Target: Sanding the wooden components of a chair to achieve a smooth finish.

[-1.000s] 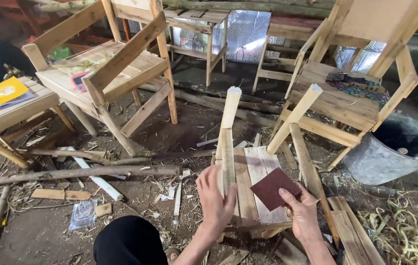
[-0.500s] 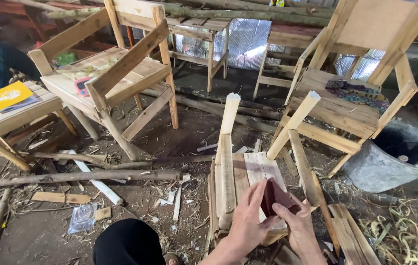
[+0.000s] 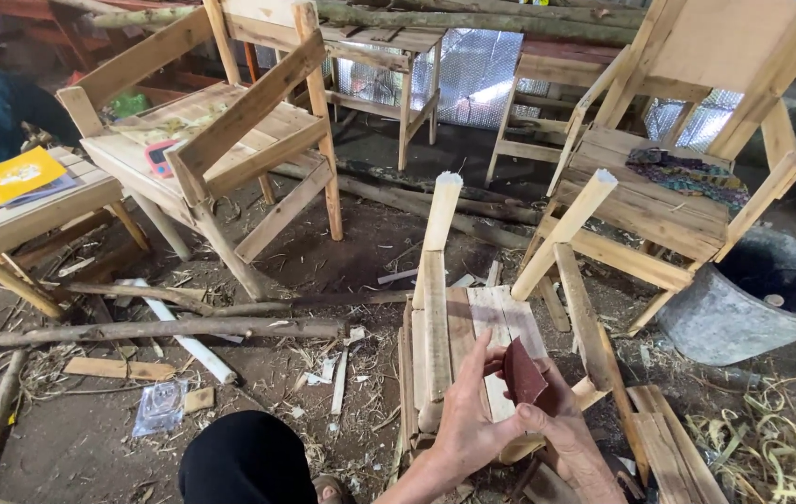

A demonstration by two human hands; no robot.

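A small wooden stool lies upturned before me, two pale legs pointing up and away. Over its slatted seat, both hands hold a dark reddish-brown sheet of sandpaper, now bent into a fold. My left hand pinches its left edge with thumb and fingers. My right hand grips its lower right part. Both hands meet just above the stool's near end.
A slatted wooden chair stands at left, another at right. A grey metal tub sits far right. Long branches and wood scraps lie on the dirt floor. A low table bears a yellow booklet.
My left hand left the stool's rail and came across to the sandpaper. The flat sheet has been folded between both hands.
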